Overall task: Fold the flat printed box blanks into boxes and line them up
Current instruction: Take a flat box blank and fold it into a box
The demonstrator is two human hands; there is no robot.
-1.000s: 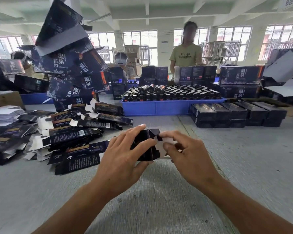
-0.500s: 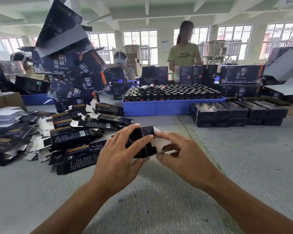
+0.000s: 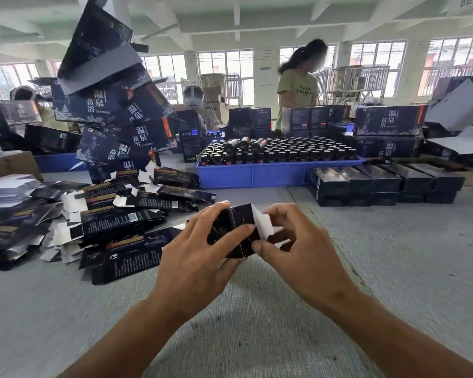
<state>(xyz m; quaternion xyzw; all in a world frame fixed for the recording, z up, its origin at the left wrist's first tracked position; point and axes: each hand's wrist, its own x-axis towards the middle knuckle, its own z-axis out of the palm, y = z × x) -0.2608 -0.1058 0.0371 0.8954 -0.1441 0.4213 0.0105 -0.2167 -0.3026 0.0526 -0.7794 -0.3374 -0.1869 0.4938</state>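
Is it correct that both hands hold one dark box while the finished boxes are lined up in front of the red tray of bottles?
Not quite. The tray is blue, not red, as the head view shows. The rest stands: the left hand and right hand hold one dark box, and the finished boxes are lined up in front of the tray.

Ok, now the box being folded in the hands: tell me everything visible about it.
The box is small, dark printed card with a plain white inside, half formed, held above the grey table. Its end faces the camera, still open, with a white flap sticking out to the right. The left hand grips its left side, thumb across the front; the right hand pinches at the flap end. The print is unreadable.
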